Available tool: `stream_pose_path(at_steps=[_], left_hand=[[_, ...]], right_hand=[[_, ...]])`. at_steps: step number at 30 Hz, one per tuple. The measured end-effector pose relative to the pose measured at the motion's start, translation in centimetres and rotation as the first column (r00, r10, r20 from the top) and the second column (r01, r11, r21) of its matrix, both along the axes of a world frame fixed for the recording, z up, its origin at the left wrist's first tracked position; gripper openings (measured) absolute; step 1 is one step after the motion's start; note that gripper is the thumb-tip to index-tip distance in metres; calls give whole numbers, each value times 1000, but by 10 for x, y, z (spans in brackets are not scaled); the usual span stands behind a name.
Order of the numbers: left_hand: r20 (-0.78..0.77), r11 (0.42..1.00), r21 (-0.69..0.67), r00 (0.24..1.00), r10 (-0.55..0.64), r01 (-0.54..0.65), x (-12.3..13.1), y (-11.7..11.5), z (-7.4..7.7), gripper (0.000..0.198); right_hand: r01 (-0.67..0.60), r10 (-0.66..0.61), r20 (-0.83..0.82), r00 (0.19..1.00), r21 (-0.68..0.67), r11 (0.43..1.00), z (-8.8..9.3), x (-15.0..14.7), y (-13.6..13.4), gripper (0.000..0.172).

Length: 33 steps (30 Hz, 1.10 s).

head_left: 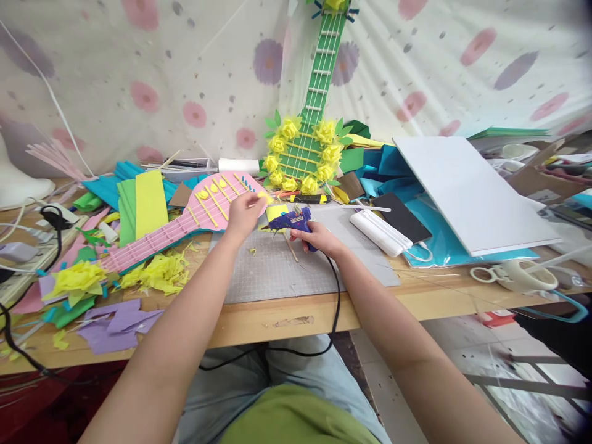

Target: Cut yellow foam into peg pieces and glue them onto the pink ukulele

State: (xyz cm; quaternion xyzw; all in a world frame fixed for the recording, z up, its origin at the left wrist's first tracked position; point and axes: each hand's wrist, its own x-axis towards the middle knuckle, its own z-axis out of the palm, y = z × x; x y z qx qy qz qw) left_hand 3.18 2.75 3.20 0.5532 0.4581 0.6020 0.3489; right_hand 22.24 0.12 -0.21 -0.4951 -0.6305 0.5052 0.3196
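Observation:
Above the grey cutting mat [268, 277], my right hand [319, 237] is closed around a dark blue hot glue gun [291, 220], its nozzle pointing left and its black cord trailing down over the table edge. My left hand [245, 216] pinches a small yellow paper piece [265, 197] just beyond the nozzle. A pink paper guitar [222, 200] lies beside my left hand, with yellow petal shapes, yellow strips and blue pegs on it. Behind both hands, a green paper guitar [296, 151] trimmed with yellow paper flowers leans upright against the curtain.
A black-and-yellow cutter [309, 198] lies behind the glue gun. On the right are a white device [382, 233], a large white board [472, 191] and a cream cup [527, 275]. Yellow crepe scraps [160, 273], purple scraps [118, 324] and a power strip [32, 265] occupy the left.

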Motion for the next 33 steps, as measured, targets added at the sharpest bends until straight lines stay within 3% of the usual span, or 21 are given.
stream_pose_path(at_steps=[3,6,8,9,12,19,23,25,28,30,33], left_hand=[[-379,967,113,910,-169,227,44,5,30,3],[-682,917,-4,670,-294,398,88,7,43,11],[-743,905,-91,577,-340,415,106,10,44,17],[-739,907,-101,580,-343,408,110,11,44,20],[-664,929,-51,682,-305,366,112,14,43,28],[-564,950,-26,780,-271,311,97,5,45,11],[-266,967,123,947,-183,222,68,-1,42,8],[-81,989,96,991,-104,112,44,-2,31,14],[122,996,-88,992,41,-30,8,-8,0,18],[189,969,-237,975,119,-72,-8,-14,-24,19],[214,941,-333,968,134,-57,-14,-23,-50,20]], right_hand=[[23,-22,-34,999,14,1000,-3,-3,9,38],[17,-11,-74,997,87,996,-8,-4,13,38],[25,-16,-71,997,127,992,-9,-2,12,38],[29,-20,-68,998,133,991,-10,-1,11,38],[25,-17,-75,997,120,992,-8,3,10,38],[19,-10,-73,997,118,993,-10,2,14,38],[72,-63,-122,991,72,995,-10,4,12,38],[106,-90,-200,976,69,992,-7,9,11,38],[89,-65,-278,958,75,993,-3,16,9,39],[63,-39,-286,957,75,995,-1,17,7,38],[54,-41,-192,980,64,996,-3,13,3,38]])
